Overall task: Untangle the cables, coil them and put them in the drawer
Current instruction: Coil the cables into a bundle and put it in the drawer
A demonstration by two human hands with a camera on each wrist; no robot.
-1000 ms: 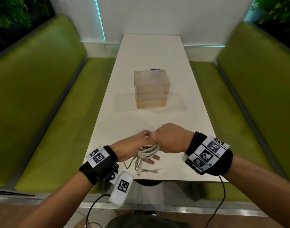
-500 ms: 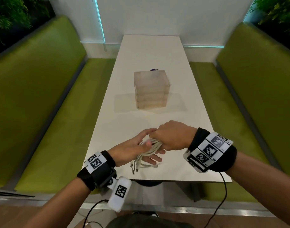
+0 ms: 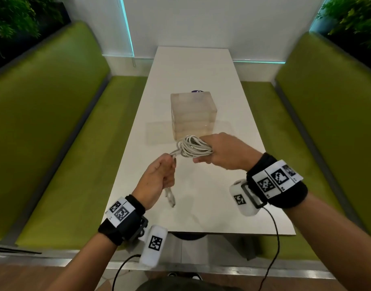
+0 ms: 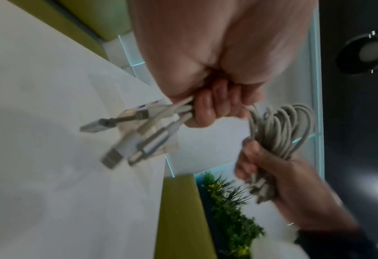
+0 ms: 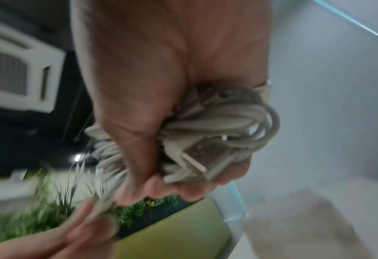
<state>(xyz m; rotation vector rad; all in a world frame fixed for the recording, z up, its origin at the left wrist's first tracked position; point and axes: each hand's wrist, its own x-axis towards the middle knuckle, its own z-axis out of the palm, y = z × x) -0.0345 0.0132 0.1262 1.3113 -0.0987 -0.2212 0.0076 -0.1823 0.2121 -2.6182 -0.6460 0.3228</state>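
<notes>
My hands have risen off the table (image 3: 201,198) and drawn apart; my right hand (image 3: 224,152) clenches the cable bundle (image 3: 193,147), my left hand (image 3: 157,181) at seven o'clock grips its plug ends (image 4: 126,138); untangling begun, drawer box (image 3: 193,116) at twelve untouched.

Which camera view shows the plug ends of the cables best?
The left wrist view: the plug ends stick out below the left hand, close and separate. The head view shows them small, hanging under that hand. The right wrist view shows only the coiled bundle in the right hand.
</notes>
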